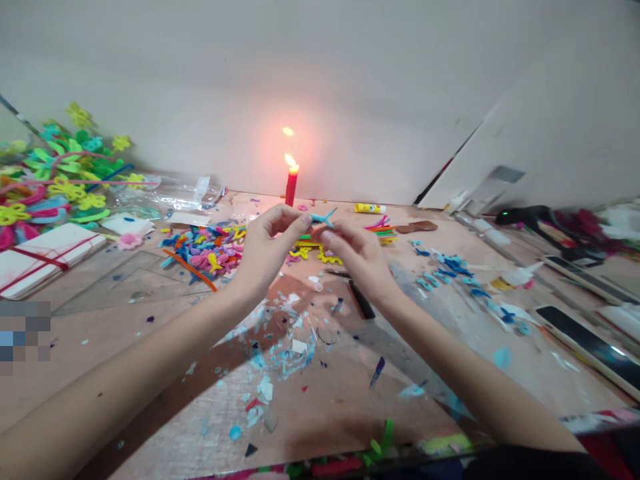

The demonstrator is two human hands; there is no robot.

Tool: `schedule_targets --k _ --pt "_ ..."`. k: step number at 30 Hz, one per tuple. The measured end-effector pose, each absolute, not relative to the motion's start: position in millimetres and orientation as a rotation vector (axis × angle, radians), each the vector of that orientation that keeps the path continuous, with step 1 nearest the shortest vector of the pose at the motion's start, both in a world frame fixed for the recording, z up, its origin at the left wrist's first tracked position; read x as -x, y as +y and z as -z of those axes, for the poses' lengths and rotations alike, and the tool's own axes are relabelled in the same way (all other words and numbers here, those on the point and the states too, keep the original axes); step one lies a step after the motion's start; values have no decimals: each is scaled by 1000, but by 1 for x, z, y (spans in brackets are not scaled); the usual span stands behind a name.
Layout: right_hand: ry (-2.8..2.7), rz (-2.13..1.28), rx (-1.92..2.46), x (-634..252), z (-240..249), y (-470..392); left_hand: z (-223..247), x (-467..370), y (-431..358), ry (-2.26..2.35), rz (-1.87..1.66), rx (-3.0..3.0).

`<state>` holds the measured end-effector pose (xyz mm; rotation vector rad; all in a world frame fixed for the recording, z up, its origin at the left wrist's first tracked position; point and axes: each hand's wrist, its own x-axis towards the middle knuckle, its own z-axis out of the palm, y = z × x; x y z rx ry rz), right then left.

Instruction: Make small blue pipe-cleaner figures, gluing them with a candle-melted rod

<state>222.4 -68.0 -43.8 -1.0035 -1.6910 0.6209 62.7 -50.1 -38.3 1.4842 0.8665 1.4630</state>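
Both of my hands meet over the middle of the table, just in front of a lit red candle (pixel 291 188). Between their fingertips is a small light-blue crossed piece (pixel 325 219) with pointed ends, which looks like a bit of bent pipe cleaner. My left hand (pixel 267 247) pinches it from the left, thumb against fingers. My right hand (pixel 357 257) pinches it from the right; some of its fingers are hidden. Behind and left of my left hand lies a pile of small, colourful bent pieces (pixel 217 250). A dark-handled tool (pixel 361 300) rests under my right hand.
Colourful pipe-cleaner flowers (pixel 65 187) heap up at the left, behind a white box (pixel 47 260) tied with red cord. Blue bent pieces (pixel 450 267), a glue bottle (pixel 515 277) and a phone (pixel 590 347) lie right. A yellow glue stick (pixel 370 209) sits near the wall.
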Motion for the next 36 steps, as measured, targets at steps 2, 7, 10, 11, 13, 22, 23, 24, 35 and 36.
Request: schedule_targets --k 2,7,10,11,13,22,23,24,35,36 --pt "-1661 -443 1024 -232 31 -67 38 -60 -48 910 -1504 -1583" --pt "-1854 -229 1011 -234 4 -63 39 -59 -48 927 -1401 -1717" --pt "-1988 -243 1004 -226 -2 -59 39 -60 -49 911 -1352 -1713" --pt "-1998 -271 1002 -224 -3 -57 39 -60 -49 903 -1345 -1696" --pt "-1954 -356 998 -222 -2 -53 38 -60 -48 905 -1341 -1650" --pt "-1714 -681 915 -220 6 -44 37 -60 -45 896 -1333 -1524" --pt "-1705 -680 914 -220 8 -44 37 -60 -45 879 -1319 -1504" --pt "-1698 -679 913 -219 9 -43 37 -60 -46 860 -1304 -1480" --pt "-1699 -511 854 -216 19 -41 38 -64 -48 758 -1247 -1287" --pt "-1691 -506 843 -215 19 -41 38 -64 -48 745 -1249 -1275"
